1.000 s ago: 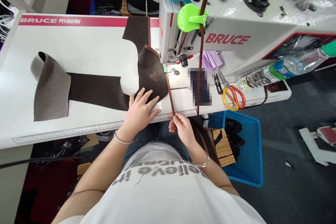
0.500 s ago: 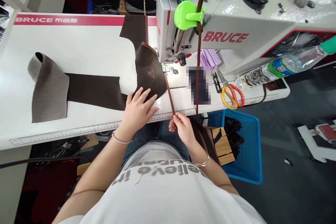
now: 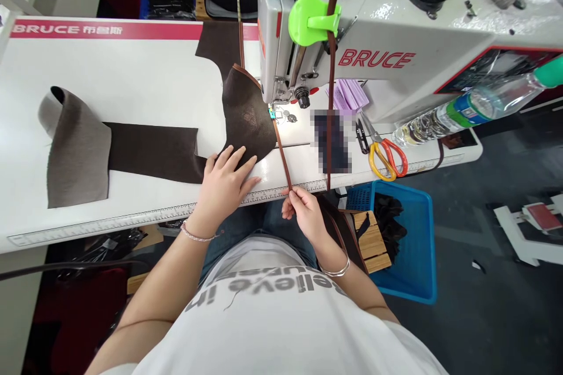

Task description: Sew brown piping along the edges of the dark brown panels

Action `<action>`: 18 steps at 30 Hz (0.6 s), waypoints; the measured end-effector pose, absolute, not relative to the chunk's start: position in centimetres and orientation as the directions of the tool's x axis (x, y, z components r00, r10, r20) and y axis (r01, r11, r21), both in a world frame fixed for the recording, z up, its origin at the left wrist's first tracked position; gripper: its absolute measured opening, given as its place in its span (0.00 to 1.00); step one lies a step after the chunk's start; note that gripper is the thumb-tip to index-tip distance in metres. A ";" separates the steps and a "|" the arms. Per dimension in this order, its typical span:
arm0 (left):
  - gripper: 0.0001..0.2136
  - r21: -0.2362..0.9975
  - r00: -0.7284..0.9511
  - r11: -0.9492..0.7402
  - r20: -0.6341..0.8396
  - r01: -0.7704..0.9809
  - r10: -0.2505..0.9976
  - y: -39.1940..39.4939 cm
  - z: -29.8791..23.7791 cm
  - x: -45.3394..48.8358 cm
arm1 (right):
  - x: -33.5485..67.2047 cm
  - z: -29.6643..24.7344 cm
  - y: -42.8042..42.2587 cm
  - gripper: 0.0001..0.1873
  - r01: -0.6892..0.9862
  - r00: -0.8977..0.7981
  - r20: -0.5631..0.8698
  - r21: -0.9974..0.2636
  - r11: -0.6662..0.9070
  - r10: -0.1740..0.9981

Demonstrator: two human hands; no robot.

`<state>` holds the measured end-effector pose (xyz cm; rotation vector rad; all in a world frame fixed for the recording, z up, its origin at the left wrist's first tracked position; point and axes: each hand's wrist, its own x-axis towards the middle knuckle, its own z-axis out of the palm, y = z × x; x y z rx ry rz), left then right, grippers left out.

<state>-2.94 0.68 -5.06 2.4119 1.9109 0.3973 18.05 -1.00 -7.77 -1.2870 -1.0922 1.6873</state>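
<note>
My left hand (image 3: 226,183) lies flat with fingers spread on the lower edge of a dark brown fabric piece (image 3: 247,114). The piece stretches left across the sewing table (image 3: 145,82), its end curled over to show a grey underside. Its right edge sits at the needle area of the white sewing machine (image 3: 378,41). My right hand (image 3: 302,206) pinches a thin brown binding strip (image 3: 282,155) at the table's front edge. From there the strip runs up to the machine's foot. The needle itself is hidden behind the machine head.
Right of the needle lie a purple packet (image 3: 349,95), black thread snips (image 3: 362,136), scissors (image 3: 387,159) with red and yellow handles, and a blurred dark object (image 3: 331,142). A water bottle (image 3: 477,106) leans by the machine. Below stands a blue basket (image 3: 413,246).
The whole view has shifted slightly left. My left hand and the fabric sit almost the same against the table, and my right hand keeps its pinch on the strip.
</note>
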 end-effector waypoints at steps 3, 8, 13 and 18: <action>0.22 0.183 0.214 -0.245 0.170 0.952 0.962 0.7 -5.0 -2.8 | 18.0 -7.8 -1.0 0.19 -0.055 -0.225 -0.344 -0.929 -0.365 0.912; 0.22 0.203 0.203 -0.232 0.156 0.951 0.967 0.6 -4.9 -2.7 | 18.0 -7.7 -0.9 0.19 -0.060 -0.223 -0.351 -0.926 -0.372 0.909; 0.22 0.230 0.196 -0.228 0.153 0.946 0.969 0.6 -4.8 -2.7 | 18.0 -7.7 -1.0 0.20 -0.051 -0.223 -0.355 -0.926 -0.375 0.908; 0.23 0.216 0.198 -0.228 0.155 0.949 0.968 0.6 -4.8 -2.8 | 18.0 -7.7 -1.0 0.19 -0.053 -0.225 -0.350 -0.928 -0.370 0.909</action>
